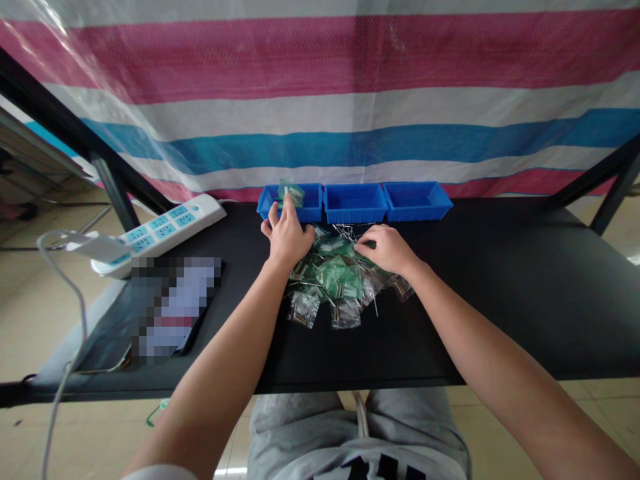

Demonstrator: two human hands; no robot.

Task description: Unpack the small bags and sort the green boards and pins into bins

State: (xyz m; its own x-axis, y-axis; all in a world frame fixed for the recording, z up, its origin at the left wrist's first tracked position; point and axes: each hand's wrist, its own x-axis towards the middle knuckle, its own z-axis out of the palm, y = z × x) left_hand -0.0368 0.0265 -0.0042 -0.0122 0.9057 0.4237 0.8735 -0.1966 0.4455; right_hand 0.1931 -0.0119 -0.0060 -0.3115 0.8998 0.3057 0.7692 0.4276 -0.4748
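Green bag (295, 192) in left tray (314, 215), at left hand's (290, 233) fingertips.
Left fingers spread, index over bag, no grip visible; bag corner points toward far rim, long axis unclear. Right hand (384, 247): thumb and index nearly together at bag pile (340, 277), grip hidden.

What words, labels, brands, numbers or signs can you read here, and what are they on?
None can be read.
Pixelated device: unreadable.
Dark clothing print: cut off, unreadable.
Small bags: any print too small to read.
Power strip: no legible marking.
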